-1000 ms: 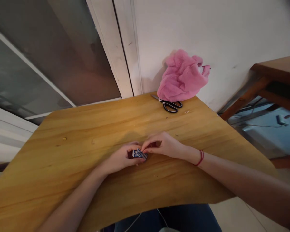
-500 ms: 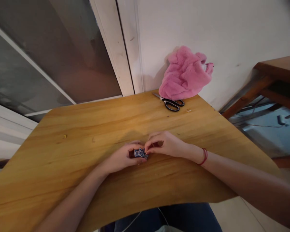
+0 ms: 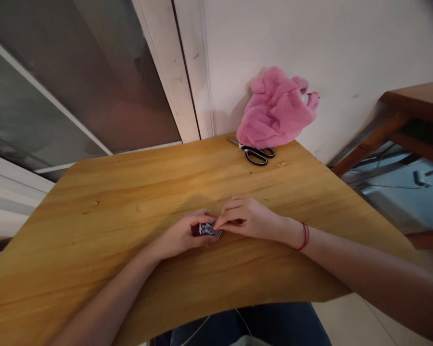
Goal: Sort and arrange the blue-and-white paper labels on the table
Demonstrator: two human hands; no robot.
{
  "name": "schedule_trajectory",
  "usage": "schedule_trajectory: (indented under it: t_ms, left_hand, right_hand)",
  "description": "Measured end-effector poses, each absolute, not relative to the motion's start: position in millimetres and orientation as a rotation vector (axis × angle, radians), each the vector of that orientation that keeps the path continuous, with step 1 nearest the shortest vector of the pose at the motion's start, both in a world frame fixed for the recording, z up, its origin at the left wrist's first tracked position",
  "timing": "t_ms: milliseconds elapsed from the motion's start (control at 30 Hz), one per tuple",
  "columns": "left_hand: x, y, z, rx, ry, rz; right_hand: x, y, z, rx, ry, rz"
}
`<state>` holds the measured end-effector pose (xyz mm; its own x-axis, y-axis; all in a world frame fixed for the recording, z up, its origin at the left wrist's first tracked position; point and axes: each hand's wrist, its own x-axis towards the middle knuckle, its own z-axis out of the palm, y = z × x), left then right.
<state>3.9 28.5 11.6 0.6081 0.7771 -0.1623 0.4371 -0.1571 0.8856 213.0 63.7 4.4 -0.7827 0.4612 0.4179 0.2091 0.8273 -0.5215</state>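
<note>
While a yellow bit [image 3: 95, 203] lies near the left edge of the surface [image 3: 130, 182], the left hand [image 3: 184, 234] stays midway along, toward the front edge, clamped on small blue-and-white pieces [image 3: 209, 228] with thumb and fingers on opposite sides, presumably to steady them and leave their tops reachable. The right hand [image 3: 250, 217] pinches at their right part, thumb and forefinger tips together, likely for fine control. Black-handled scissors [image 3: 258, 156] and a pink plush cloth [image 3: 277, 113] sit by the far right corner, apparently out of the way. Compared with half a second ago, the right fingertips reach slightly farther left and the gap behind them is narrower.
</note>
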Motion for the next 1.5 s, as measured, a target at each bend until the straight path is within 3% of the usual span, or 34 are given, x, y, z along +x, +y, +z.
schedule_trajectory:
  t_ms: [367,733,1167,1500]
  left_hand:
    - [4.0,27.1,10.0,1.799,0.992,0.432]
    - [4.4,25.8,12.1,1.739,0.986,0.393]
    - [4.5,26.7,12.0,1.767,0.955,0.422]
    - [2.3,27.8,5.0,1.777,0.947,0.424]
  right_hand:
    - [211.6,58.8,11.7,-0.495,-2.523,0.478]
    - [213.3,56.0,19.5,-0.550,-2.215,0.733]
    - [212.2,51.5,18.2,-0.502,-2.239,0.681]
    - [211.9,50.1,21.5,-0.261,-2.383,0.054]
